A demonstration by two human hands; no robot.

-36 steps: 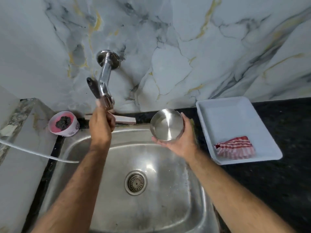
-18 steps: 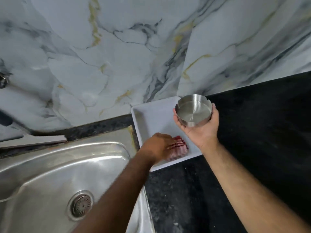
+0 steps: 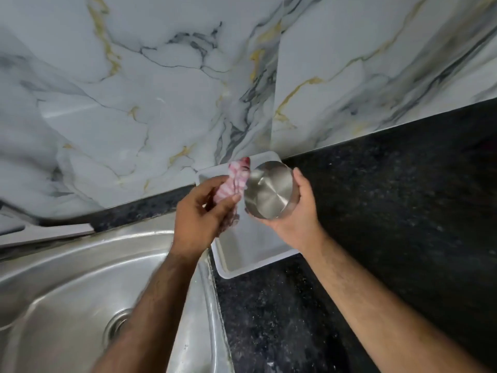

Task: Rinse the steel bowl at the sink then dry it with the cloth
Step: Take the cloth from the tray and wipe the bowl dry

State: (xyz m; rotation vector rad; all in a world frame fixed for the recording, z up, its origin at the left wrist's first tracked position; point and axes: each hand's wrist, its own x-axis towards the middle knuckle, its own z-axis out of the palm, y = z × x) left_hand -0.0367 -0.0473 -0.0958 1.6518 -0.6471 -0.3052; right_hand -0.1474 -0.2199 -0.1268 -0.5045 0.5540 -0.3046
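My right hand (image 3: 298, 211) holds the small steel bowl (image 3: 270, 191) above the white tray, tilted so its flat underside faces me. My left hand (image 3: 200, 211) grips the red-and-white striped cloth (image 3: 236, 179), bunched upright just left of the bowl. The cloth's upper end touches or nearly touches the bowl's left edge. The bowl's inside is hidden from me.
A white rectangular tray (image 3: 250, 262) lies on the black speckled counter (image 3: 376, 238) under both hands. The steel sink (image 3: 67, 292) with its drain (image 3: 115, 325) sits at lower left. A marble-patterned wall (image 3: 161, 90) rises behind.
My left hand lifted the cloth out of the tray and raised it beside the bowl. My right hand turned the bowl so its bottom faces me. The view stayed over the tray.
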